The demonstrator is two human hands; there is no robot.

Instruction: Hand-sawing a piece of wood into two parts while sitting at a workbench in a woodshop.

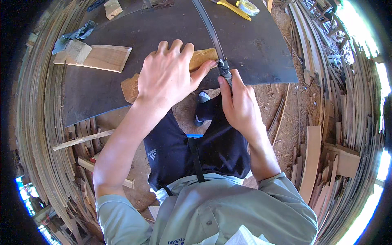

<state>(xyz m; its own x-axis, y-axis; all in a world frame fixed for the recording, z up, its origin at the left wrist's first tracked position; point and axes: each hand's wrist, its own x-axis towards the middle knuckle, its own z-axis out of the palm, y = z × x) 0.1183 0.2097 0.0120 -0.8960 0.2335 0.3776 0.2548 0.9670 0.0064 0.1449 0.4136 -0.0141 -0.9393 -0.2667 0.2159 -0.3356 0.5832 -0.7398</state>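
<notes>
My left hand (pixel 165 73) is wrapped over a long wood block (pixel 203 58), pressing it on the dark tabletop (pixel 261 61) near its front edge. Both ends of the block stick out past the hand, while its middle is hidden under the palm. In my right hand (pixel 241 100) is the dark, tape-wrapped handle of a saw (pixel 207 26). The saw's long, narrow grey bar runs away from me across the block's right end, close to my left thumb. Whether its teeth touch the wood is hidden from above.
A flat board (pixel 106 56) lies on the table's left, with a small wood piece (pixel 78 50) on it and a crumpled grey-blue cloth (pixel 77 34) beside it. At the far right are a yellow-handled tool (pixel 232 9) and a tape roll (pixel 247 7). Stacked wood strips line both sides.
</notes>
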